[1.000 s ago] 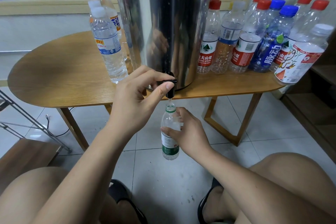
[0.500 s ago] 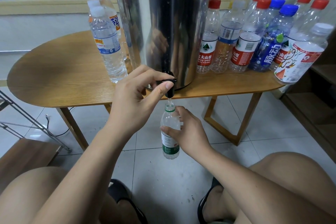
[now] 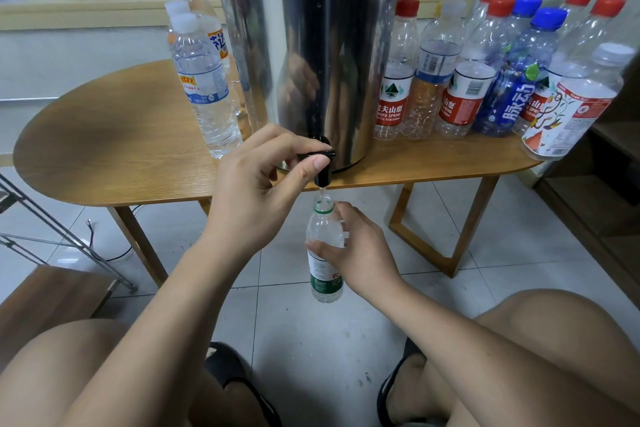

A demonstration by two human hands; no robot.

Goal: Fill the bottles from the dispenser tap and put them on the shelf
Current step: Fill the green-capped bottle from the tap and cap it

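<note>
A tall steel dispenser [image 3: 311, 45] stands on the wooden table [image 3: 114, 152], its black tap [image 3: 322, 165] jutting over the front edge. My left hand [image 3: 256, 191] pinches the tap lever between thumb and fingers. Under the spout my right hand [image 3: 360, 253] grips a small clear bottle with a green label [image 3: 323, 274], uncapped and upright, its mouth right below the tap. A thin stream of water runs into it.
Several capped empty bottles [image 3: 485, 80] with red, blue and white caps crowd the table to the right of the dispenser. Three capped bottles [image 3: 204, 87] stand to its left. A wooden shelf unit [image 3: 609, 184] is at the far right. My knees and sandals are below, on the tiled floor.
</note>
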